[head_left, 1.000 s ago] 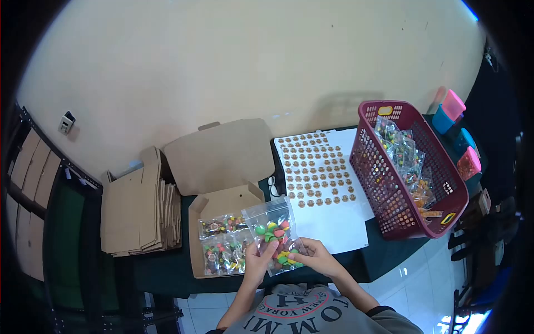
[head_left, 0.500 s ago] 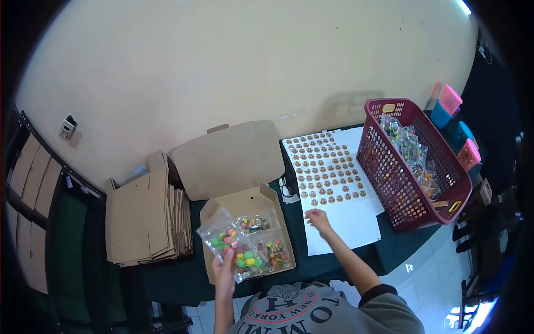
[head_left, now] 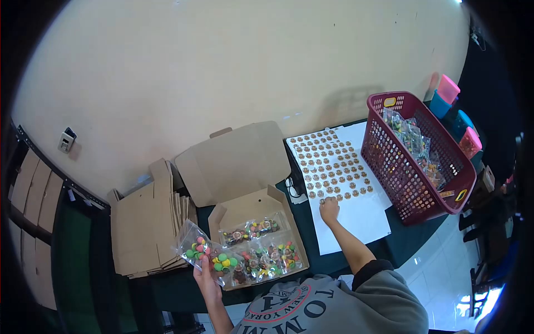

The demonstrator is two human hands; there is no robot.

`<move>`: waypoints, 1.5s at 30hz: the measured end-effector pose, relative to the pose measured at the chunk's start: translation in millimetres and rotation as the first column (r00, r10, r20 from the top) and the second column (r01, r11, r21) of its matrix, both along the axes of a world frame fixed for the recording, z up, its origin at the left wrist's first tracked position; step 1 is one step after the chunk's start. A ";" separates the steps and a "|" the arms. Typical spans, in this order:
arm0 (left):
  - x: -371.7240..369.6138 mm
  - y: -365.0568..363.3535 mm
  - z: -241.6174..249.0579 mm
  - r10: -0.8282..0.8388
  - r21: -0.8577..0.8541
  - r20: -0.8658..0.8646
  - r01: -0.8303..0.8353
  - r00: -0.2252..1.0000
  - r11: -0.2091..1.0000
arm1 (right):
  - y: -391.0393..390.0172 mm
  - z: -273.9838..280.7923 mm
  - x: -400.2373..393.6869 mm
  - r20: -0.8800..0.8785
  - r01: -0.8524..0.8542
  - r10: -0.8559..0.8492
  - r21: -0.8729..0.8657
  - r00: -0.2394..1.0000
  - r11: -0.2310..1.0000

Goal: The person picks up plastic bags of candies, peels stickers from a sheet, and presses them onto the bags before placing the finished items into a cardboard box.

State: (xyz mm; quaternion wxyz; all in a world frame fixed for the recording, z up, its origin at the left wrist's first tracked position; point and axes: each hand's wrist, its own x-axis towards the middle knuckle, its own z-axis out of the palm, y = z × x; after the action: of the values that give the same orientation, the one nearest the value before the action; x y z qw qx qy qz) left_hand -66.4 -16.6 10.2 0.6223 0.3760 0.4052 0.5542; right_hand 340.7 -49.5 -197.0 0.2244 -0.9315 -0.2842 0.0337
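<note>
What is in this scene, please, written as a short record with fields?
Left hand: holds clear bag of coloured pieces
Right hand: at lowest row of round labels on white sheet; grip unclear
Open cardboard box: similar bags inside, lid raised
Maroon basket: packed bags inside, right of sheet
Cardboard stack: left of box

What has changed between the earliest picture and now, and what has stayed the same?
The right hand has let go of the candy bag and moved forward to the lowest row of round stickers. The left hand, still holding the bag, has carried it to the left side of the box. The open box and the basket stayed put.
</note>
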 end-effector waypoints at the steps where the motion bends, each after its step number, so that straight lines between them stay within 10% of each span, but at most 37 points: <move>1: 0.3 3.2 0.1 -0.002 0.005 0.000 0.002 1.000 1.000 | 1.7 -0.4 0.2 0.014 0.009 -0.009 0.014 1.000 1.000; 21: 24.0 0.9 -28.3 -0.236 -0.050 -0.054 0.233 0.970 0.971 | 0.3 -26.9 16.1 -0.291 0.250 -0.129 0.429 0.948 0.868; 26: 47.3 -2.2 -4.8 -0.353 -0.009 -0.022 0.352 0.936 0.936 | -21.0 93.9 -42.8 -0.753 0.363 0.324 0.587 0.573 0.724; 31: 65.1 -1.3 4.8 -0.384 -0.104 -0.062 0.377 0.921 0.920 | -46.5 216.3 -129.2 -0.657 0.265 0.710 0.753 0.252 0.603; 45: 71.5 -8.1 -7.2 -0.373 0.080 -0.174 0.390 0.912 0.917 | -31.2 247.3 -193.2 -0.371 -0.269 0.784 0.793 0.498 0.546</move>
State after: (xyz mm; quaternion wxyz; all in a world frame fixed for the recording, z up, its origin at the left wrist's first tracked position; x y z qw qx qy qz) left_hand 5.1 -24.7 3.0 0.6630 0.5243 0.3390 0.4129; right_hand 147.5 -80.7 50.3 0.5931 -0.5567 -0.4616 0.3539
